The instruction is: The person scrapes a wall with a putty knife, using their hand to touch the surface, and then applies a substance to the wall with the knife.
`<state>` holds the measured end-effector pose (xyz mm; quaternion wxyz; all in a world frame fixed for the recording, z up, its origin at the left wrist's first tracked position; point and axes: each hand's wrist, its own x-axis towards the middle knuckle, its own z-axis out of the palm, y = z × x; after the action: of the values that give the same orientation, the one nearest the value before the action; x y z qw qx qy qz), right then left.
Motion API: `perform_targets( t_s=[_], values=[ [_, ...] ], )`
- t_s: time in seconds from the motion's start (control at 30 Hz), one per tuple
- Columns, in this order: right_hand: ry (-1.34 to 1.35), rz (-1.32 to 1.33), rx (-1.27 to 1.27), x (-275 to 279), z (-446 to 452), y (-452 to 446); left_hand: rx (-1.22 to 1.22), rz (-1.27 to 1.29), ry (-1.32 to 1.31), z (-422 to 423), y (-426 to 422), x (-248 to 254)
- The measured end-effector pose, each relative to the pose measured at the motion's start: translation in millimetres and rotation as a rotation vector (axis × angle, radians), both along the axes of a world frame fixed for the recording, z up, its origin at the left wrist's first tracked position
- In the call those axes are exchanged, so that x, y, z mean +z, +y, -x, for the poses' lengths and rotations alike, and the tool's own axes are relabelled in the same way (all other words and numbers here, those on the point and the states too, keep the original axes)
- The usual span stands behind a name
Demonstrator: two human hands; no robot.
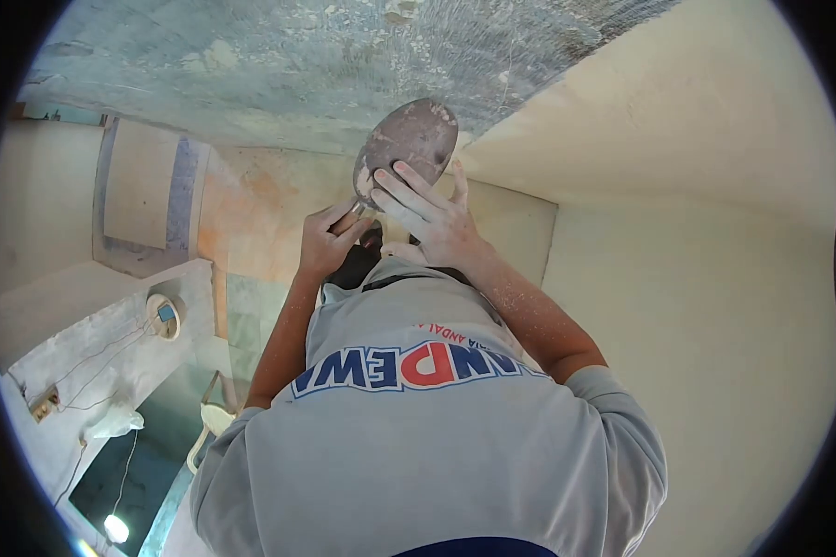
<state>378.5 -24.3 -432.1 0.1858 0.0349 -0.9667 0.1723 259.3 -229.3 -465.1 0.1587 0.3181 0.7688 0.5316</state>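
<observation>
A dark grey-brown oval tool, spotted with pale plaster-like residue, is held out in front of my body. My left hand is closed around a short handle at its near left end, beside a small metal part. Over the near part of the oval lies my right hand, its fingers stretched and spread against the surface. White dust coats that hand and its forearm. I cannot make out the exact kind of tool, and its underside is hidden.
Ahead is a rough, patchy grey-blue surface, meeting a smooth cream wall at the right. At lower left are a white ledge with wires, a round white container, a pale chair and a lit bulb.
</observation>
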Motion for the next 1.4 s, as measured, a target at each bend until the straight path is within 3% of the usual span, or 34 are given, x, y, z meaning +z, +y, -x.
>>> perform_targets(
  t_s=[0.1, 0.17, 0.27, 0.37, 0.5, 0.57, 0.6, 0.73, 0.8, 0.87, 0.9, 0.93, 1.0, 1.1, 1.13, 1.23, 1.4],
  values=[
    [0.014, -0.068, 0.010, 4, 8, 26, -0.043, 0.025, -0.011, 2, -3, 8],
    [0.010, -0.003, -0.303, 6, 19, 43, -0.066, 0.060, -0.027, 1, -3, 15],
    [0.038, 0.025, -0.148, 10, 17, 19, -0.122, 0.208, -0.085, -3, -1, 27],
    [-0.002, 0.014, 0.079, 12, 7, -12, -0.115, 0.178, 0.016, -2, -1, 14],
    [0.041, -0.029, -0.010, 0, 19, 14, -0.087, 0.200, -0.030, -6, -7, 9],
    [-0.033, 0.021, -0.197, 10, 24, 39, -0.049, 0.042, 0.056, -10, -5, 6],
    [-0.059, 0.029, -0.294, 13, 26, 45, -0.071, 0.087, 0.064, -9, -6, 9],
    [-0.046, 0.021, -0.146, 15, 18, 14, -0.049, 0.044, 0.082, -14, -2, 11],
    [-0.035, 0.126, 0.034, 23, 10, -8, -0.011, 0.080, -0.065, -16, -1, 10],
    [0.042, 0.182, 0.172, 23, 7, -22, -0.126, 0.151, -0.347, -11, -4, 23],
    [0.109, 0.231, 0.245, 27, 6, -27, -0.102, 0.029, -0.149, -17, -7, 0],
    [0.207, 0.249, 0.254, 29, 4, -29, -0.099, 0.030, -0.134, -19, -4, 10],
    [0.271, 0.247, 0.233, 39, 0, -24, -0.178, -0.084, -0.566, -23, 1, 30],
    [0.331, 0.231, 0.198, 40, -3, -14, -0.211, -0.079, -0.633, -21, 2, 41],
    [0.317, 0.225, 0.192, 40, -2, -12, -0.183, -0.172, -1.132, -19, 1, 43],
    [0.263, 0.234, 0.215, 35, 4, -11, -0.201, -0.151, -1.321, -13, -5, 42],
    [0.099, 0.167, 0.340, 35, 26, -11, -0.189, -0.149, -1.337, -24, -4, 31]
  ],
)
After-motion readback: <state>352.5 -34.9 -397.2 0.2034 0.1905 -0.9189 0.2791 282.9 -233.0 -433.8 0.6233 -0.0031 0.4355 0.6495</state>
